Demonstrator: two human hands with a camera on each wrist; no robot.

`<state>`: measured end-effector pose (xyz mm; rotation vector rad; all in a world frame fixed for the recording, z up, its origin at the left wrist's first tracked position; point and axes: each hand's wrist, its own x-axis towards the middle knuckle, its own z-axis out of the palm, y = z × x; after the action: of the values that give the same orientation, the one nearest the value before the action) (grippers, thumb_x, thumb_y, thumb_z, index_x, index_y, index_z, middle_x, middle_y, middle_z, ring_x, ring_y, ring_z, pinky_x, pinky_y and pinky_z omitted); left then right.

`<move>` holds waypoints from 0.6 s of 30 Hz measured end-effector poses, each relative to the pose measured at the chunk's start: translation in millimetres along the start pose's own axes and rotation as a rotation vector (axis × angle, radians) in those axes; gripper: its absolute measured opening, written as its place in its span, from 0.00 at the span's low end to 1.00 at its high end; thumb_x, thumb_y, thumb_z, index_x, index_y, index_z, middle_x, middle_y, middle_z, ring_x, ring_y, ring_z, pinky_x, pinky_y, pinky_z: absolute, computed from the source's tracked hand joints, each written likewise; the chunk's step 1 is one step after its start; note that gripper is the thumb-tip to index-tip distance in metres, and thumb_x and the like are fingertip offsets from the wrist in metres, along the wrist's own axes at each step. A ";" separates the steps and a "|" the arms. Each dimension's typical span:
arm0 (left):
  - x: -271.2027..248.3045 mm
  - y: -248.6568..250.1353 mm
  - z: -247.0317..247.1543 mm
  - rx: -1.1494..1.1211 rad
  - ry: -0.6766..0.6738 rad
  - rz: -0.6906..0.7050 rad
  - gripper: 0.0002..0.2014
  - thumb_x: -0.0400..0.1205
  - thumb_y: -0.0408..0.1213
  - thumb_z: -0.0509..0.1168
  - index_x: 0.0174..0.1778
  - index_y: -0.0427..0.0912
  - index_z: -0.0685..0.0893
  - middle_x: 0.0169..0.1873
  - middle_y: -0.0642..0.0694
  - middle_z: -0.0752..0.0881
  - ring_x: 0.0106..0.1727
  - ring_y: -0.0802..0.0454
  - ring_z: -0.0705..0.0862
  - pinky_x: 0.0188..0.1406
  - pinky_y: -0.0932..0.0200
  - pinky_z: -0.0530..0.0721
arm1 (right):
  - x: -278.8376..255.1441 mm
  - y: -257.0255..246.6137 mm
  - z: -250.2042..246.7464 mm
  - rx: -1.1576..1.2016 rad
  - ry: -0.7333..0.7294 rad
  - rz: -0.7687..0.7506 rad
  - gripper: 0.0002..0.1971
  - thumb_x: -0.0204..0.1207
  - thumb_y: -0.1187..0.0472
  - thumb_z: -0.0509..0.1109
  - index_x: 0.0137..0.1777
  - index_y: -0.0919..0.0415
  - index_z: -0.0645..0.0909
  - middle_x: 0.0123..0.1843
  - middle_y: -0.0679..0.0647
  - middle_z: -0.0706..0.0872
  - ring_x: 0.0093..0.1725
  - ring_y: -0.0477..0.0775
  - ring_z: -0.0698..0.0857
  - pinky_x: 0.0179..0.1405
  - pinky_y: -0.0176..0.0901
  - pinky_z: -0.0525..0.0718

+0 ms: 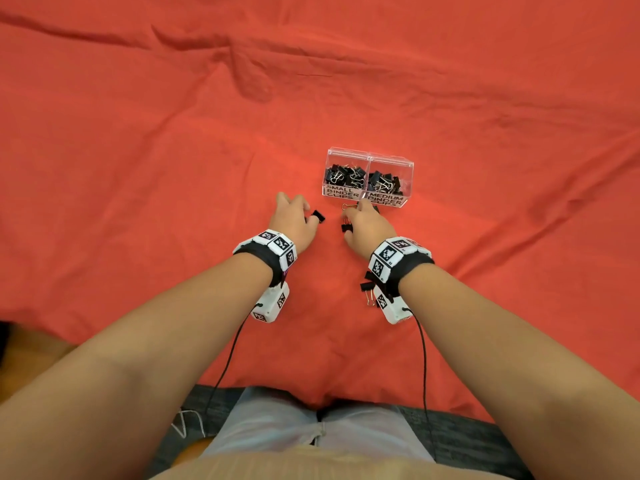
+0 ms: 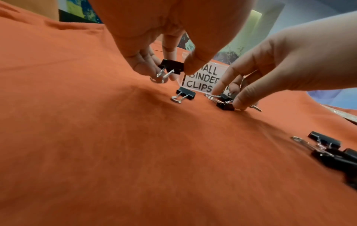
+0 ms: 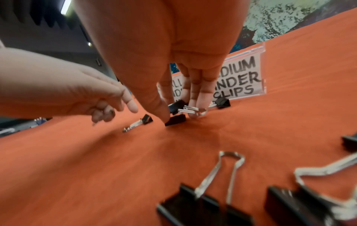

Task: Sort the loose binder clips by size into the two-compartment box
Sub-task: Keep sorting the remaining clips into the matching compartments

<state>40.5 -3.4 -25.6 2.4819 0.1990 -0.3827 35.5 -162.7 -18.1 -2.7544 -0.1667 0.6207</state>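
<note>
Left grip (image 2: 170, 67): my thumb and fingers pinch one black clip (image 2: 172, 66), lifted off the red cloth (image 1: 173, 161).

Right grip (image 3: 173, 116): fingertips down on a clip (image 3: 176, 120) lying on the cloth, thumb touching it; whether it is truly gripped, I cannot tell.

Box (image 1: 369, 157): clear, just beyond both hands, both compartments part-filled, labelled small on the left, medium on the right.

Step, as I judge: picking up. Next, size each clip and drop it in the matching side.

Loose stock: a free clip (image 2: 185, 95) between the hands, more clips (image 1: 367, 289) by my right wrist.

Obscured: labels partly covered by fingers; the near clips are blurred, their count uncertain.
</note>
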 end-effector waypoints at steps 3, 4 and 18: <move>5.6 0.0 -0.8 0.046 -0.019 0.023 0.14 0.79 0.39 0.64 0.59 0.39 0.79 0.60 0.39 0.72 0.45 0.40 0.82 0.51 0.51 0.82 | 0.8 -1.9 4.6 -0.022 0.005 0.001 0.15 0.76 0.66 0.63 0.62 0.65 0.78 0.67 0.65 0.69 0.57 0.67 0.80 0.52 0.58 0.84; 7.6 0.5 0.1 0.066 -0.041 0.033 0.15 0.80 0.39 0.64 0.62 0.39 0.78 0.60 0.39 0.72 0.48 0.39 0.83 0.53 0.50 0.81 | 0.0 -1.4 6.3 -0.019 0.016 -0.002 0.13 0.76 0.66 0.63 0.60 0.66 0.78 0.65 0.65 0.70 0.55 0.67 0.80 0.51 0.57 0.84; 14.7 4.6 15.9 0.287 -0.169 0.182 0.16 0.82 0.30 0.61 0.66 0.35 0.76 0.62 0.35 0.72 0.54 0.33 0.82 0.57 0.42 0.81 | -6.7 31.1 -73.9 0.469 0.393 0.092 0.04 0.74 0.61 0.71 0.46 0.60 0.83 0.40 0.44 0.79 0.35 0.42 0.75 0.39 0.36 0.80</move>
<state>51.8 -15.8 -40.0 2.7017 -0.1611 -0.5739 63.0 -213.6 37.8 -2.3706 0.1745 0.1054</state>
